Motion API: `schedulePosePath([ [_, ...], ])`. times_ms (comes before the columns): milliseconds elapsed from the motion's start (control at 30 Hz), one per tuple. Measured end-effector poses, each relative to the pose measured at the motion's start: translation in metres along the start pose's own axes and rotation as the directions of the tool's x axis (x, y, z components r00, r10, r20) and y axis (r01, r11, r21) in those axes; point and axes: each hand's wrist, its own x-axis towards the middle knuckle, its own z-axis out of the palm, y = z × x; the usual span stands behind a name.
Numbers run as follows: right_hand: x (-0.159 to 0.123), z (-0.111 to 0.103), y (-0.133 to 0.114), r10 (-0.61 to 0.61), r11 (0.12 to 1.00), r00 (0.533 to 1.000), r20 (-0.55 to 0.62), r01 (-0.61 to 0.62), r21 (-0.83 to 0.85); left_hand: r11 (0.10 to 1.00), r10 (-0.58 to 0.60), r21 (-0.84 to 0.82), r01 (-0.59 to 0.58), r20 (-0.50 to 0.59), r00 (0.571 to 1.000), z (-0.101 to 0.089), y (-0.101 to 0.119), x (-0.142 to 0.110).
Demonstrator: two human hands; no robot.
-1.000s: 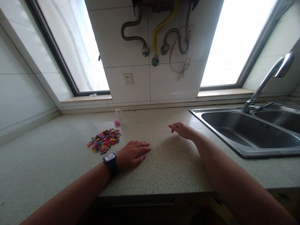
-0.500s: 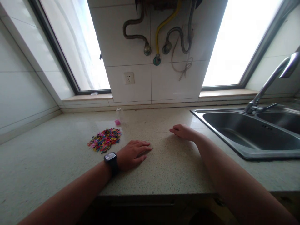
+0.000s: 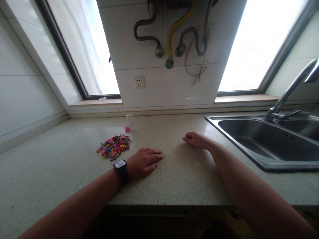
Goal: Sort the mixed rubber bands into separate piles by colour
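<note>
On the pale, speckled stone countertop (image 3: pixel 171 189), left of centre, lies a loose, flattened heap of small, thin, multicoloured loops (image 3: pixel 114 147), with pink, red, yellow, blue, orange and black tangled together. Just behind it are a small, bright pink object (image 3: pixel 127 128) and a clear, colourless container (image 3: pixel 129 120); whether the pink object is inside the container or in front of it, I cannot tell.

The left hand (image 3: pixel 144 163), wearing a dark smartwatch (image 3: pixel 120 164) at the wrist, rests palm down just right of the heap, fingers extended and slightly spread, thumb apart. The right hand (image 3: pixel 196 140) lies farther back, near the stainless-steel double sink (image 3: pixel 254 152), turned inward with its fingers curled; I cannot tell whether they pinch anything. Its forearm slants in from the lower right.
</note>
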Motion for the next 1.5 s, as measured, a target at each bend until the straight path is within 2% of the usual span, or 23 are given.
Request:
schedulePosePath([
  [633,0.0,-0.001,0.0,-0.003,1.0,1.0,0.015,0.003,-0.031,1.0,0.013,0.002,-0.013,-0.013,1.0,0.0,0.0,0.0],
  [767,-0.001,-0.003,-0.002,0.006,1.0,1.0,0.022,-0.006,-0.023,0.999,0.041,0.026,-0.04,-0.027,0.999,-0.006,-0.004,0.0],
  [867,-0.001,-0.003,-0.001,0.007,1.0,0.999,0.031,-0.006,-0.011,0.997,0.036,0.065,-0.032,-0.065,0.997,-0.021,-0.018,-0.002],
  [933,0.0,-0.002,0.001,0.009,1.0,0.999,0.034,-0.008,-0.001,0.996,-0.003,0.092,0.013,-0.109,0.994,-0.035,-0.032,-0.006],
  [1067,0.002,0.001,0.006,0.0,1.0,0.999,0.034,0.0,0.009,0.97,-0.173,0.145,0.196,-0.157,0.972,-0.063,-0.069,-0.027],
  [1167,0.003,0.001,0.006,-0.001,1.0,0.999,0.034,0.0,0.019,0.94,-0.281,0.168,0.298,-0.118,0.953,-0.077,-0.093,-0.047],
  [1300,0.003,0.0,0.005,0.013,1.0,0.999,0.034,-0.014,0.025,0.931,-0.342,0.132,0.34,-0.003,0.94,-0.081,-0.112,-0.065],
  [1500,0.003,0.0,0.006,0.034,0.998,0.998,0.056,-0.037,0.045,0.92,-0.381,0.108,0.378,0.009,0.924,-0.077,-0.12,-0.066],
])
